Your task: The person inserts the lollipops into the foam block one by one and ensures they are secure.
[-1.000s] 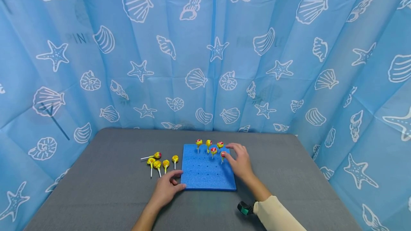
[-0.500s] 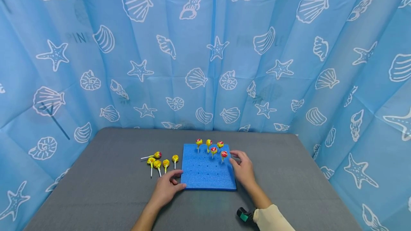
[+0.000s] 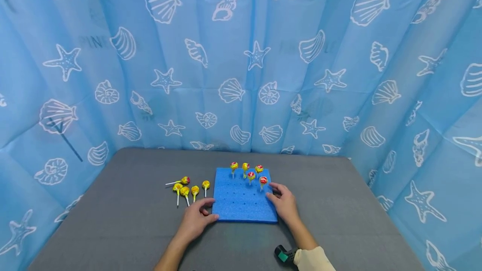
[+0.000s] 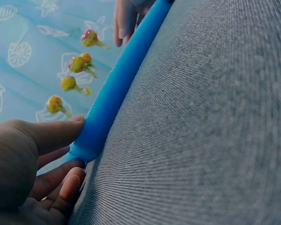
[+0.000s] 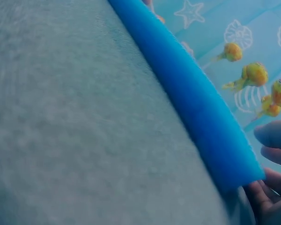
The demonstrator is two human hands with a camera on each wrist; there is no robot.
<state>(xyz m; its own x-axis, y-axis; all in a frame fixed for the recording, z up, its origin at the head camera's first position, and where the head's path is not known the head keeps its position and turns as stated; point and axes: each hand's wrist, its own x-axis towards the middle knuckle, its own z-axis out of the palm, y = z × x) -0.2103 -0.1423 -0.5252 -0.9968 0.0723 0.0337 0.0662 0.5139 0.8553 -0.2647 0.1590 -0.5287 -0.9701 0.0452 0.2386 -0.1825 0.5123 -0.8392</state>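
Now lower, the right hand spreads at the board the left hand grips.

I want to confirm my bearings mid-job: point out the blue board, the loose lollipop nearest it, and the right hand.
Blue board point(image 3: 238, 210): head view, bare near part of its top face.
Loose lollipop point(image 3: 205, 184): head view, its yellow wrapped head.
Right hand point(image 3: 285, 202): head view, back of the hand.

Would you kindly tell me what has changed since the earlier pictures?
The right hand has left the nearest standing lollipop and drawn back toward the person, beside the right edge of the blue board. The left hand at the board's left edge, the other standing lollipops and the five loose lollipops stayed put.
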